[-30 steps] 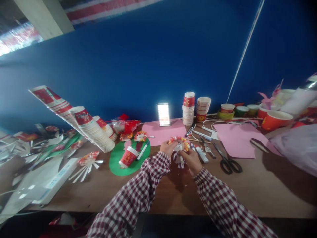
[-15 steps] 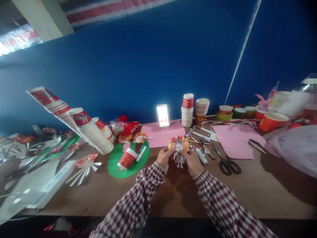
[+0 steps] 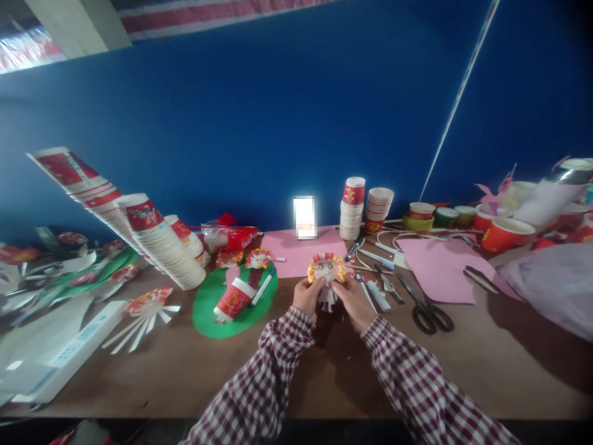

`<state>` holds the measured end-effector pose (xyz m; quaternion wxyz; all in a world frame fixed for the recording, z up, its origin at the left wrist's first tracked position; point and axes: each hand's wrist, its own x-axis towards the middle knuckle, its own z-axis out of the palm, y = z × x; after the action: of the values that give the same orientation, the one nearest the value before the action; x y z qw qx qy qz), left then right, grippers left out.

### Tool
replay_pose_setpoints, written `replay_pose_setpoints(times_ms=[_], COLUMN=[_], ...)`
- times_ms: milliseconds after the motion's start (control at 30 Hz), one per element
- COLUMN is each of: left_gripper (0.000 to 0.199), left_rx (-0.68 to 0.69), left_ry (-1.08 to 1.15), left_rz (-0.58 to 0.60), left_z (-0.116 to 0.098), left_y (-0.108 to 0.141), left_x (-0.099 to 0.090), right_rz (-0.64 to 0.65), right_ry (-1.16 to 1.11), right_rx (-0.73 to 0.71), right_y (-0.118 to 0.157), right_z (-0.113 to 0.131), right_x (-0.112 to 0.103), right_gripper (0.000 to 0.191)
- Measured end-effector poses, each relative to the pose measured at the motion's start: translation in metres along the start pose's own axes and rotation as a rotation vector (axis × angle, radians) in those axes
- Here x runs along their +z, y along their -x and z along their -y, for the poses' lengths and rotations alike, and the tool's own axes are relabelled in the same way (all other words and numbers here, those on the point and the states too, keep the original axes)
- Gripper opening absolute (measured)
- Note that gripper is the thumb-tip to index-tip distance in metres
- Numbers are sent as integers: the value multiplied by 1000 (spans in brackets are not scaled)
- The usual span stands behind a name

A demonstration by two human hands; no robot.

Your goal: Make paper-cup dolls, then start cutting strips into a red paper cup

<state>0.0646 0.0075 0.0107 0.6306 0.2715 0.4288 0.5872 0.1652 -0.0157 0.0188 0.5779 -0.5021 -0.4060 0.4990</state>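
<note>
Between both hands is a paper doll (image 3: 327, 270) with a drawn smiling face, a red and yellow curled fringe and a small white body hanging below. My left hand (image 3: 306, 298) pinches its left side, thumb on the front just under the face. From the other side my right hand (image 3: 356, 300) grips it the same way, fingers hidden behind. To the left, a green paper oval (image 3: 204, 309) carries a red paper cup (image 3: 235, 300) on its side and a marker (image 3: 263, 289). Black-handled scissors (image 3: 426, 312) lie to the right of my right hand.
Tall leaning stacks of paper cups (image 3: 162, 247) stand at left, near a cut cup with splayed strips (image 3: 148, 309). Pink paper sheets (image 3: 435, 272), upright cup stacks (image 3: 352, 207), pens and a craft knife (image 3: 388, 281) lie behind. A plastic bag (image 3: 551, 278) sits at far right.
The paper doll is shifted slightly left and its face now tilts more toward me. Both hands keep hold of it. The whole view has shifted a little.
</note>
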Motion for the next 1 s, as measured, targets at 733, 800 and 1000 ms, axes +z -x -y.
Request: replay_pose_setpoints(times_ms=[733,800,1000], left_gripper=[41,42,41], left_rx=[5,16,-16], left_ry=[92,98,72], left_rz=[115,93,57], left_z=[-3,0,3], left_y=[-5,-6,-5], left_x=[-10,-10,-10], right_rz=[-12,-36,-29], right_ry=[-38,-30,-56], right_rx=[-55,-54,-44], right_y=[-16,-16,-17], right_z=[-4,-5,-7], right_x=[9,8,9], right_gripper=[31,35,38])
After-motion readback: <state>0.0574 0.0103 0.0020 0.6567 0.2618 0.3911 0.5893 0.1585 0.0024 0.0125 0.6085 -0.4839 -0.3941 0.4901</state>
